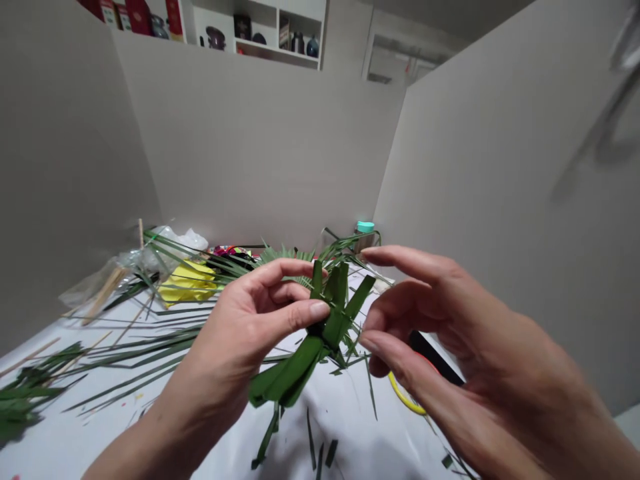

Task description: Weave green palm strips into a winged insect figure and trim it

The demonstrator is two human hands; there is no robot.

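A folded figure woven from green palm leaf strips (333, 327) is held above the table. My left hand (270, 307) is closed on it, thumb in front and fingers behind. Several cut strip ends point up from its top, and wide folded leaves hang toward the lower left. Just right of it is my right hand (425, 320), thumb and middle finger pinched together and index finger stretched out. A thin strand runs from the weave toward that pinch; whether the fingertips grip it is too small to tell.
Palm fronds (165, 333) spread over the white table (200, 440) at left, near yellow crumpled material (187, 283) and a plastic bag (180, 240). A turquoise-lidded container (365, 227) stands at the back. Under my right hand lies a yellow ring-shaped handle (404, 398). Grey partitions (260, 147) enclose the table.
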